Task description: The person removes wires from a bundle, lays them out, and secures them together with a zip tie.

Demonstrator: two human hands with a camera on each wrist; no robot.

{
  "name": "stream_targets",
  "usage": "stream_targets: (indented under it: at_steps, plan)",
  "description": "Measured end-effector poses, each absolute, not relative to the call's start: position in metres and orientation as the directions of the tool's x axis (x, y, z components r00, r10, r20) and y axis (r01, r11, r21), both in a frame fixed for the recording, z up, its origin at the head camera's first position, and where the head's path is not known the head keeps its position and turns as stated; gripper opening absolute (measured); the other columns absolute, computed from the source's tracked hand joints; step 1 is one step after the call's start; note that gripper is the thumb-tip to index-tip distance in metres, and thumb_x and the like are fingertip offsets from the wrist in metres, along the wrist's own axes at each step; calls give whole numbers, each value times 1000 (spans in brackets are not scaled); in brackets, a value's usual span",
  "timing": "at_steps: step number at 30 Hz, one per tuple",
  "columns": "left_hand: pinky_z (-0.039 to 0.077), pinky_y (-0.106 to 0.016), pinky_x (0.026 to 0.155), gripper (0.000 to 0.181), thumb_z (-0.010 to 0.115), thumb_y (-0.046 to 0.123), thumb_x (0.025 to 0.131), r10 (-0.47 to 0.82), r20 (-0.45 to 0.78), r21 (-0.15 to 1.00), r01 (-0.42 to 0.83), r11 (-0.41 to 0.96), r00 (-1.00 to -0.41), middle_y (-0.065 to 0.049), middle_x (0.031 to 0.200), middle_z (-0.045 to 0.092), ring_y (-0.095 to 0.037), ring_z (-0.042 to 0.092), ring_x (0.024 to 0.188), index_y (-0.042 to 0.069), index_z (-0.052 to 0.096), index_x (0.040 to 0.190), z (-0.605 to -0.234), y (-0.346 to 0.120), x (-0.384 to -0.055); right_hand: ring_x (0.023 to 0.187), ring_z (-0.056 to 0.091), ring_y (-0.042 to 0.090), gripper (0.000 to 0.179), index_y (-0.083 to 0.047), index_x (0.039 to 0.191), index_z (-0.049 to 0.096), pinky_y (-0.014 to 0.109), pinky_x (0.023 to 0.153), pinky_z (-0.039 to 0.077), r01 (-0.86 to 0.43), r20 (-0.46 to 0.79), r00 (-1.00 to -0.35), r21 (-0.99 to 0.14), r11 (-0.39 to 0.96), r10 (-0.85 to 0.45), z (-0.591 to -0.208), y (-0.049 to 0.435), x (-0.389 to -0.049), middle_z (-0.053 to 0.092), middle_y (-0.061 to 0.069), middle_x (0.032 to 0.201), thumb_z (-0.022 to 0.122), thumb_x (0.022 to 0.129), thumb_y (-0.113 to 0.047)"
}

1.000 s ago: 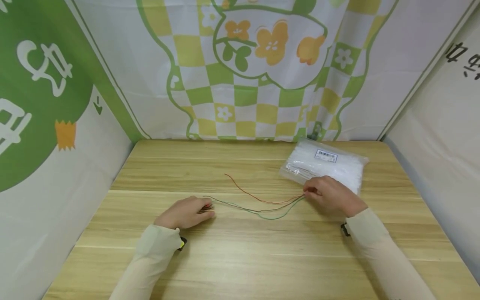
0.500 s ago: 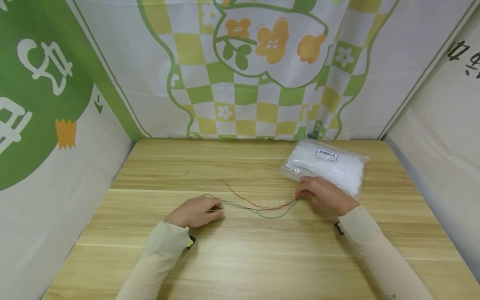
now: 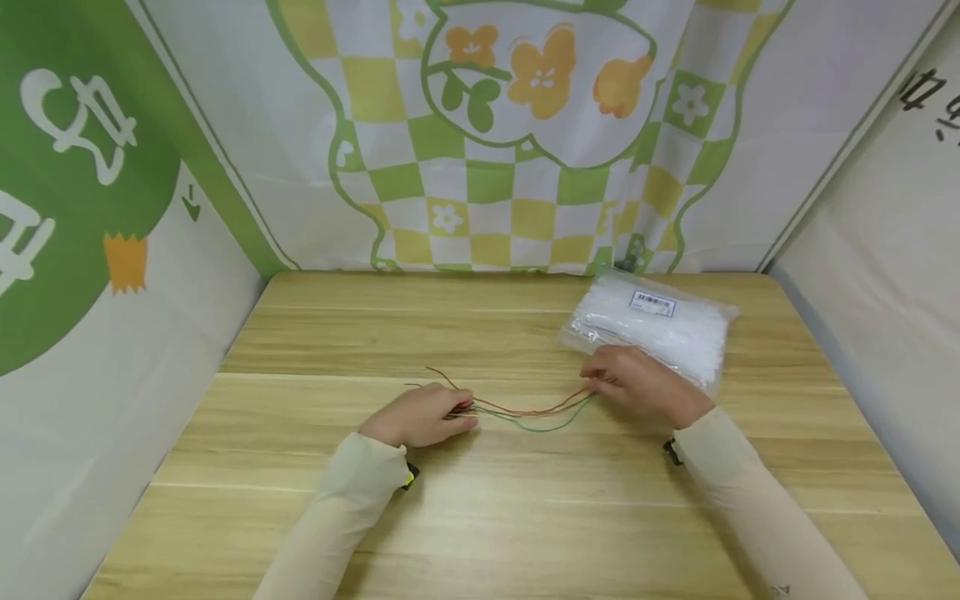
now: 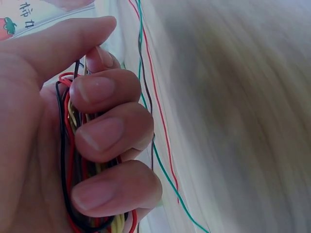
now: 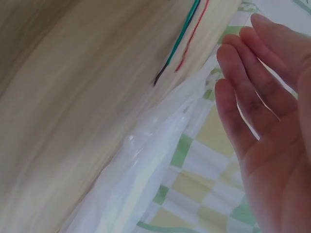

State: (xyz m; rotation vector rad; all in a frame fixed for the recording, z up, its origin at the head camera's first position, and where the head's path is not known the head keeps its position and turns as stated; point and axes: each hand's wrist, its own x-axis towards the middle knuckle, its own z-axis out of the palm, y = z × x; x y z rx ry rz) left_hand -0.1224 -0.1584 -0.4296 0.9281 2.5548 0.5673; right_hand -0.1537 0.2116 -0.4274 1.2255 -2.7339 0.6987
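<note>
My left hand (image 3: 418, 417) grips a coiled bundle of thin wires (image 4: 116, 223), black, red and yellow, with its fingers curled over them in the left wrist view. Loose strands run along the tabletop between the hands, among them a red wire (image 3: 555, 408) and a green wire (image 3: 540, 430). Short red ends stick out behind the left hand. My right hand (image 3: 648, 387) hovers by the right ends of these strands. In the right wrist view its fingers (image 5: 227, 104) are relaxed and hold nothing; the wire ends lie apart from them.
A clear plastic bag (image 3: 652, 329) with white contents and a barcode label lies at the back right, just behind the right hand. The wooden table (image 3: 487, 517) meets a patterned curtain (image 3: 525, 192) at its back edge, with cloth walls on both sides.
My left hand has moved right along the loose strands, carrying the bundle. The right hand has shifted slightly left. The red strand's left end has dropped closer to the left hand.
</note>
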Motion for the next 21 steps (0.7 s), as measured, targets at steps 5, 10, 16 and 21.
stream_targets:
  at_steps: [5,10,16,21]
  plan:
    - [28,-23,58,33,60,31,108,662,-176,500,514,698,-728,9,69,36,-6,33,60,19,45,82,-429,-150,-124,86,69,12,5,-8,99,80,31,76,59,-738,235,-659,-389,552,-715,-427,200,-151,75,2,95,79,94,-6]
    - [29,-22,59,33,62,28,107,669,-151,513,521,682,-728,9,68,37,-5,34,59,19,45,81,-428,-142,-125,89,69,10,7,-9,103,79,31,78,59,-738,212,-649,-407,538,-730,-421,187,-143,75,-2,98,77,97,-12]
    - [27,-22,59,34,62,27,108,674,-136,517,528,674,-726,9,68,36,-5,33,59,18,44,80,-427,-135,-126,94,69,10,10,-11,107,79,32,82,59,-747,199,-637,-397,534,-744,-420,173,-140,75,-2,103,75,99,-16]
    - [29,-22,58,32,61,28,108,672,-132,517,528,674,-729,8,68,38,-6,36,60,18,47,82,-424,-127,-127,95,69,11,11,-11,107,79,33,84,58,-764,194,-616,-382,519,-764,-419,163,-140,77,0,104,76,99,-18]
